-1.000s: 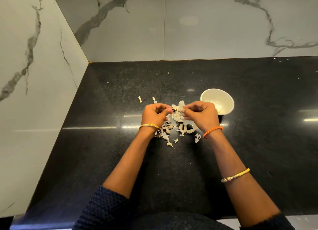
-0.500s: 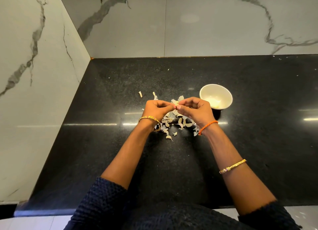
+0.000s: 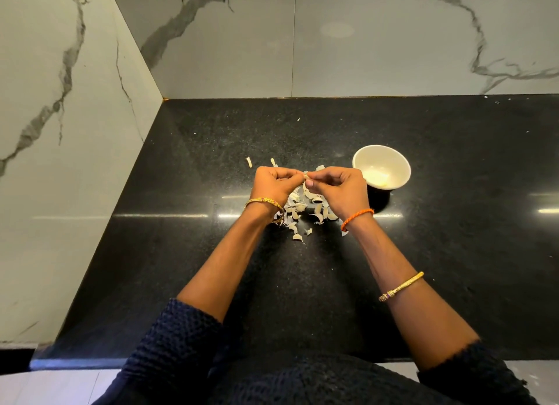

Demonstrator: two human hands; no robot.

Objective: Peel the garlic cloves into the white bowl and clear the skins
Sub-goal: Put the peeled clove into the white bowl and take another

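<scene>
Garlic clove (image 3: 306,177) is pinched between my left hand (image 3: 273,184) and right hand (image 3: 338,186), above the skins (image 3: 302,209), left of the white bowl (image 3: 381,167). Best peel gently from the tip, I think.

both hands (image 3: 305,186) fingertip to fingertip, curled

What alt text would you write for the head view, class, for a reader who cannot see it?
Two hands, left and right, pinch a garlic clove between them above a pile of skins on a black counter. A white bowl holding peeled garlic stands just right of the right hand.
</scene>
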